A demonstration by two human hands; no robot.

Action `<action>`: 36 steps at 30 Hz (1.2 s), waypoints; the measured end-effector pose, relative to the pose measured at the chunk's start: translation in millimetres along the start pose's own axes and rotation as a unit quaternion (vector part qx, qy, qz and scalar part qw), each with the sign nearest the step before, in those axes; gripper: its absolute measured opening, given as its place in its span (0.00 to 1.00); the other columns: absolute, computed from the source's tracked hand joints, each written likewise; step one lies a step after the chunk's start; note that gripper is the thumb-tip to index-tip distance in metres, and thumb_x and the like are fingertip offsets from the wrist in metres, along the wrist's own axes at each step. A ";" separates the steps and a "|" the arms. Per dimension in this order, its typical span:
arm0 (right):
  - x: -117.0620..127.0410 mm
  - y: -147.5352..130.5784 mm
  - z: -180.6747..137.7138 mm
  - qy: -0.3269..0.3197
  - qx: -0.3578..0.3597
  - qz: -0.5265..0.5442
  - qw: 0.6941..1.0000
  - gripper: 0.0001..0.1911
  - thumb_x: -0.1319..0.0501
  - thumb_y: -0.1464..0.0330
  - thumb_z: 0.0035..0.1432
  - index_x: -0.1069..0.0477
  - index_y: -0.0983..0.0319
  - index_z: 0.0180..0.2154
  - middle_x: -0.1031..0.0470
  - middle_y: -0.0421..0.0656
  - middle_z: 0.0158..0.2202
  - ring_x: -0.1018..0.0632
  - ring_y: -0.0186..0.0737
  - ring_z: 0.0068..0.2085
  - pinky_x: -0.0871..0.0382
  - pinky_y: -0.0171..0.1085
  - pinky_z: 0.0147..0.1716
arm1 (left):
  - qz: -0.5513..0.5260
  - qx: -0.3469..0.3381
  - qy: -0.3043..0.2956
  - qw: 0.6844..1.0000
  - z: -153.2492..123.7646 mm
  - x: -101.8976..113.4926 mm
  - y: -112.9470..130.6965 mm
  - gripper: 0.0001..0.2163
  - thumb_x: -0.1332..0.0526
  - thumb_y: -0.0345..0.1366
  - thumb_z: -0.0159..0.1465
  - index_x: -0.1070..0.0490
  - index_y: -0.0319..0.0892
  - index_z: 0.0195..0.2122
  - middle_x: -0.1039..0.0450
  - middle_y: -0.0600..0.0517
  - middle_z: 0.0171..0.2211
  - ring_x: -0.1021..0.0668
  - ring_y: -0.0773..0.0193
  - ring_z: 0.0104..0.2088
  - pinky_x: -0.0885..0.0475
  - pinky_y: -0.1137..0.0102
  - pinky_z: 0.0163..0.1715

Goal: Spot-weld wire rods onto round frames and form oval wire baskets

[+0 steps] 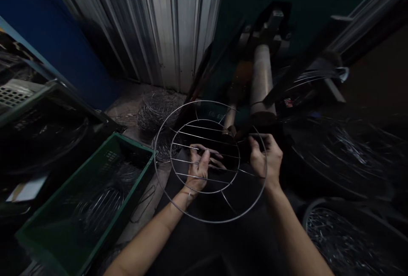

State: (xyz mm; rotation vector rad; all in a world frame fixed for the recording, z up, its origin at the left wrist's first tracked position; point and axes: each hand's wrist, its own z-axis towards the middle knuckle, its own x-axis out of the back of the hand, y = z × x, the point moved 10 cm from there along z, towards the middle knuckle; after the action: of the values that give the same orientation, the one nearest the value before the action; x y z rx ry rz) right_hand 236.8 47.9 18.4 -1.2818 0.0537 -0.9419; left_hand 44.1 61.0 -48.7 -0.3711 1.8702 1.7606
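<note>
A round wire rack (221,192), made of two concentric rings with several straight cross wires and short spokes, hangs tilted in front of me. My left hand (200,170) grips it from below at the cross wires inside the small ring, thumb up and fingers partly behind the wires. At the right side of the rack, my right hand (267,157) is closed in a pinch on a thin wire beside the outer ring; its far end is hard to see in the dark. Just beyond the rack stands the thick metal cylinder (263,72) of a machine, with a lower copper-coloured rod (229,119).
A green crate (127,206) with wire racks (106,206) inside stands at the left. Behind it are piles of wire rings (157,110) on the floor. A tub of short wire pieces (338,233) is at lower right. Corrugated metal sheeting (165,25) closes off the back.
</note>
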 end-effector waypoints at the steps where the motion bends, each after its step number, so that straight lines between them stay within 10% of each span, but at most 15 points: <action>1: 0.5 2.8 -0.6 0.009 -0.008 0.010 1.000 0.12 0.42 0.59 0.53 0.31 0.62 0.31 0.28 0.43 0.30 0.27 0.37 0.30 0.34 0.35 0.29 | 0.005 0.006 -0.004 1.000 -0.2 -1.4 0.0 0.13 0.47 0.45 0.64 0.53 0.46 0.37 0.27 0.58 0.28 0.23 0.67 0.21 0.27 0.72 0.22; 36: -10.8 4.3 21.5 -0.059 0.000 0.079 0.995 0.12 0.38 0.60 0.51 0.31 0.62 0.31 0.28 0.40 0.29 0.27 0.35 0.30 0.33 0.34 0.29 | -0.013 0.024 -0.088 0.996 7.0 -21.1 5.9 0.16 0.45 0.47 0.63 0.52 0.45 0.37 0.26 0.55 0.26 0.22 0.65 0.23 0.27 0.72 0.24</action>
State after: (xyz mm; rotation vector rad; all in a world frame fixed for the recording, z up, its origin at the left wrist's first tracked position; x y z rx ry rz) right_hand 243.5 71.4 17.2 -1.3114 0.0631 -0.7301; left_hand 59.5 65.1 -32.1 -0.2133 1.7717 1.6706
